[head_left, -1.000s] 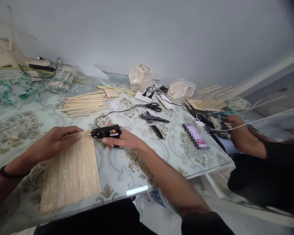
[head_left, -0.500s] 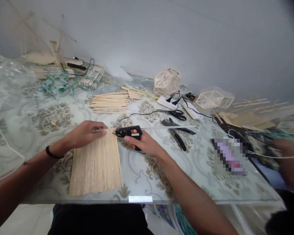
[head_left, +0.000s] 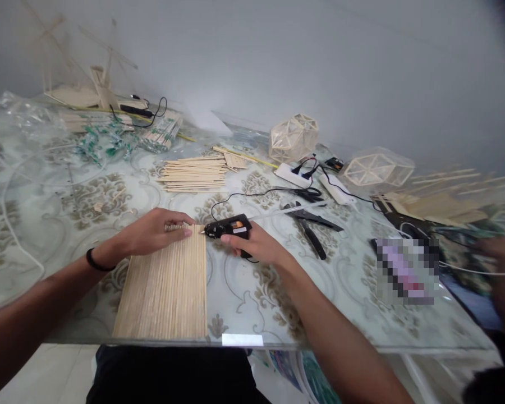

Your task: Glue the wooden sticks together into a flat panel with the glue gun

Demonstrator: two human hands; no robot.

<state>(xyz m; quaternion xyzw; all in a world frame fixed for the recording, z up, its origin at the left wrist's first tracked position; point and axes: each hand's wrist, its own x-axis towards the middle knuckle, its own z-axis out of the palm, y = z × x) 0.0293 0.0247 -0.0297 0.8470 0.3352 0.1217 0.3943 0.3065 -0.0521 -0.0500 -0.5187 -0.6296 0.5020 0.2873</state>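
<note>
A flat panel of thin wooden sticks laid side by side rests on the table in front of me, its near end at the table's front edge. My left hand grips the panel's far edge, thumb on top and fingers behind it. In my right hand is a black hot glue gun, its nozzle pointing left at the panel's far right corner. Whether the tip touches the wood is hard to tell. A long pale glue stick sticks out of the gun's back.
Behind the panel lies a pile of loose sticks. Right of the gun are pliers and scissors, with a power strip beyond. Wooden lattice shapes stand by the wall. Another person's hand is at far right.
The panel has turned slightly, its near right corner coming closer to the table edge. The glue stick's rear end has tilted up. My two hands keep their grips; the whole view has shifted a little.
</note>
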